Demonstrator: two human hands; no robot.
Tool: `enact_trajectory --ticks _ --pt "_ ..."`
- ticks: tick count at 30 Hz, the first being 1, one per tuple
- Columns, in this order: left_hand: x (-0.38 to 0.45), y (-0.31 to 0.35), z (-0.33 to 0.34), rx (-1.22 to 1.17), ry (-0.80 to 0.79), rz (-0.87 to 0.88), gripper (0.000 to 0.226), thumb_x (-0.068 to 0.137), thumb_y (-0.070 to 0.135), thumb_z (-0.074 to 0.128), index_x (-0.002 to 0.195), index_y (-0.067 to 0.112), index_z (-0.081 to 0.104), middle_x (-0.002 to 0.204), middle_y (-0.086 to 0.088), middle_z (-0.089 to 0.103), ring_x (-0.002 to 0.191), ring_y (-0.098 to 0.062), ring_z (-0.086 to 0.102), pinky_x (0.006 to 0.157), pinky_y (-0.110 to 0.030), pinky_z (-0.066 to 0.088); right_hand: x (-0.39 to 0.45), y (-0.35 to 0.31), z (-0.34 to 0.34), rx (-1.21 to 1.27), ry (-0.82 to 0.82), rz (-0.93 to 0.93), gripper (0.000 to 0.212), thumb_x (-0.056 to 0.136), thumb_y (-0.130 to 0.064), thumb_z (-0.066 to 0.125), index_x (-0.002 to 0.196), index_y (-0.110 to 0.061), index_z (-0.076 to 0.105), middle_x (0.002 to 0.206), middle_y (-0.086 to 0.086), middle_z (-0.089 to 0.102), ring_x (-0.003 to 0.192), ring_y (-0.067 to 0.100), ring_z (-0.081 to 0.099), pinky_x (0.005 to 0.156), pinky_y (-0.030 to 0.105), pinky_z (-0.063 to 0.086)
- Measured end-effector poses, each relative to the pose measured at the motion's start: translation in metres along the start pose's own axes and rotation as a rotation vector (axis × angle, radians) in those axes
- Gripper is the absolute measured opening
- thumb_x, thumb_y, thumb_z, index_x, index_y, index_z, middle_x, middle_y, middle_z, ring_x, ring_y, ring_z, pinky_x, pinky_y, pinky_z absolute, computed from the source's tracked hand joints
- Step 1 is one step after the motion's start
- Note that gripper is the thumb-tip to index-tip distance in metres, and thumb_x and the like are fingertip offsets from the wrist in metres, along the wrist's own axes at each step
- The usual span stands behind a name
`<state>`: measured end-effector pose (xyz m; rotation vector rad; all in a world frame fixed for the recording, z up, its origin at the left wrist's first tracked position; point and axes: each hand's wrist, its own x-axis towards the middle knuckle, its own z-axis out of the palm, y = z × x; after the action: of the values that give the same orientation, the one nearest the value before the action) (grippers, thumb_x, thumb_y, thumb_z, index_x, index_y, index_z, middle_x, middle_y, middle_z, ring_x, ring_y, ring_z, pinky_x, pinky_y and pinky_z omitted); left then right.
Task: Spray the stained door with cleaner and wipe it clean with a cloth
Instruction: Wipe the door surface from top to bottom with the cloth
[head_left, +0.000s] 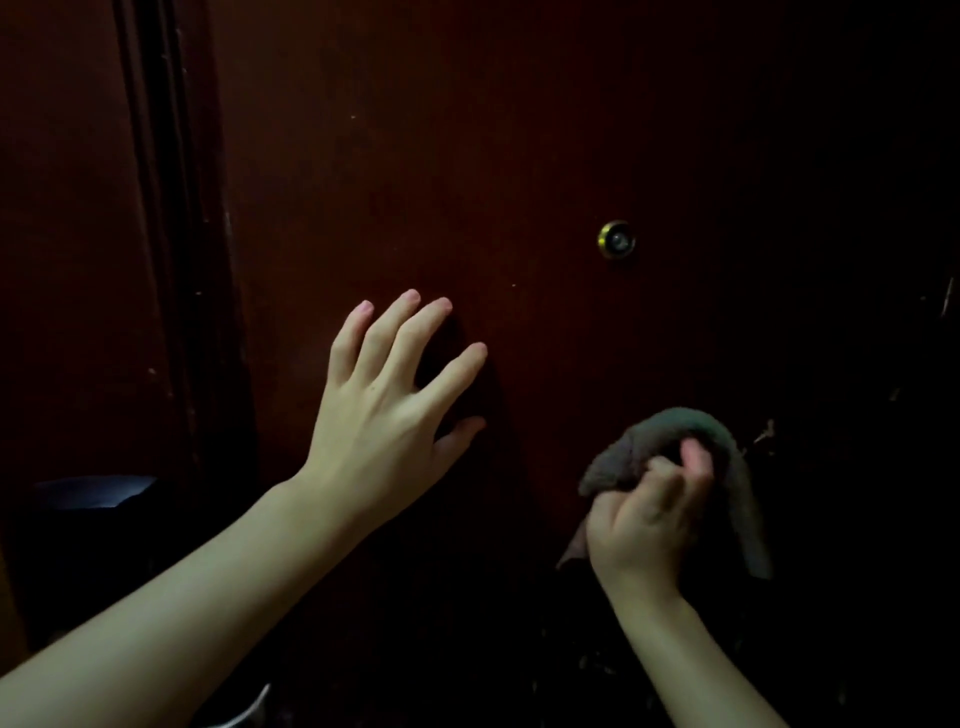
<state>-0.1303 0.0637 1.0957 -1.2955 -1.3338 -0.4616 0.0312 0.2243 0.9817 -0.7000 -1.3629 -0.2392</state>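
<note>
A dark red-brown door (441, 156) fills the dim view, with a brass peephole (616, 239) right of centre. My left hand (387, 405) is spread, fingers apart, with its fingertips against the door left of the peephole and below it; it holds nothing. My right hand (644, 519) is lower right, closed around a grey-green cloth (691, 441) that arches over the fingers and hangs down on the right. No spray bottle is in view.
The door frame moulding (166, 208) runs down the left side. A dark bluish object (88, 493) sits low at the left edge. Pale scuffs and flecks mark the door at lower right (763, 434). A pale curved edge (254, 706) shows at the bottom.
</note>
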Motion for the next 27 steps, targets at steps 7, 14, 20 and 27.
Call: enact_trajectory --ticks 7,14,20,27 --pt "0.014 0.036 0.008 0.012 0.021 -0.036 0.049 0.081 0.032 0.059 0.128 0.016 0.06 0.142 -0.022 0.044 0.135 -0.038 0.034 0.112 -0.055 0.023 0.007 -0.041 0.0 0.081 -0.213 -0.474 0.029 0.077 -0.026 0.049 0.103 -0.013 0.043 0.126 0.012 0.036 0.114 0.033 0.042 0.093 0.048 0.04" --pt "0.024 0.075 0.025 0.056 -0.009 -0.039 0.058 0.084 0.045 0.06 0.136 0.021 0.052 0.148 -0.023 0.033 0.139 -0.038 0.029 0.115 -0.055 0.018 0.022 0.073 -0.012 0.054 -0.044 -0.268 0.024 0.074 -0.012 0.041 0.098 -0.009 0.043 0.121 0.016 0.039 0.112 0.039 0.042 0.094 0.055 0.038" --pt "0.037 0.111 0.035 0.064 -0.052 -0.009 0.075 0.08 0.059 0.062 0.144 0.026 0.041 0.153 -0.023 0.023 0.143 -0.037 0.022 0.116 -0.058 0.015 0.031 0.051 -0.019 0.06 -0.06 -0.236 0.024 0.077 -0.015 0.046 0.1 -0.01 0.044 0.123 0.016 0.039 0.113 0.039 0.042 0.1 0.055 0.032" --pt "0.047 0.129 0.044 0.073 -0.051 0.019 0.067 0.085 0.055 0.053 0.143 0.025 0.042 0.152 -0.023 0.025 0.142 -0.039 0.024 0.114 -0.059 0.017 0.05 0.12 -0.028 0.096 -0.131 -0.368 0.034 0.07 -0.024 0.048 0.102 -0.013 0.044 0.124 0.012 0.038 0.113 0.037 0.04 0.098 0.05 0.033"
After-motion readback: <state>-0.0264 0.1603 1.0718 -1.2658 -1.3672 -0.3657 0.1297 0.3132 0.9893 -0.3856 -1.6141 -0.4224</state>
